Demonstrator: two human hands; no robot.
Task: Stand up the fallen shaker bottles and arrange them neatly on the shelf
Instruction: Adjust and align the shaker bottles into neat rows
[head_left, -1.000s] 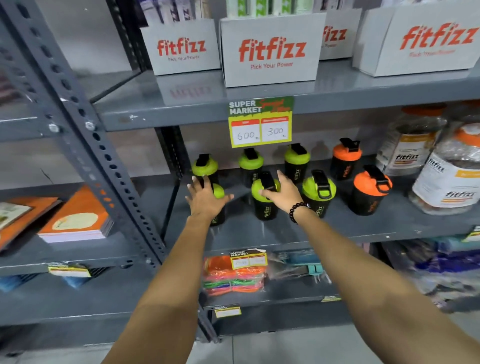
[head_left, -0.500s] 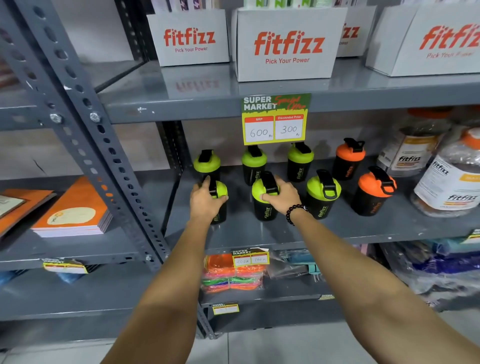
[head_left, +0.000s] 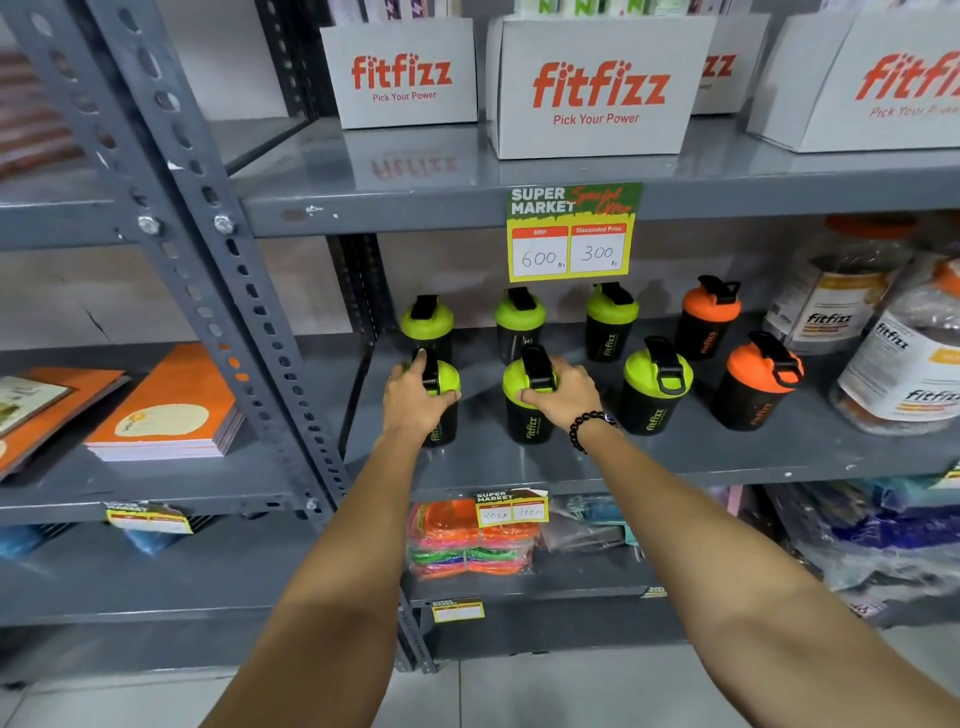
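Observation:
Several black shaker bottles stand upright in two rows on the grey middle shelf (head_left: 649, 457). My left hand (head_left: 413, 400) grips the green lid of the front-left bottle (head_left: 441, 423). My right hand (head_left: 563, 392), with a bead bracelet at the wrist, grips the lid of the second front bottle (head_left: 527, 415). To the right in the front row stand a green-lidded bottle (head_left: 655, 387) and an orange-lidded bottle (head_left: 756, 382). Three green-lidded bottles and one orange-lidded bottle (head_left: 709, 317) form the back row.
A price tag (head_left: 571, 231) hangs from the upper shelf above the bottles. White fitfizz boxes (head_left: 597, 88) sit on that upper shelf. Large fitfizz jars (head_left: 904, 358) crowd the right end. Orange notebooks (head_left: 166, 410) lie in the left bay behind a slanted metal post (head_left: 208, 270).
Both hands went from fingers spread over the two front-left bottles to closed around their lids. The view has shifted slightly closer and to the left.

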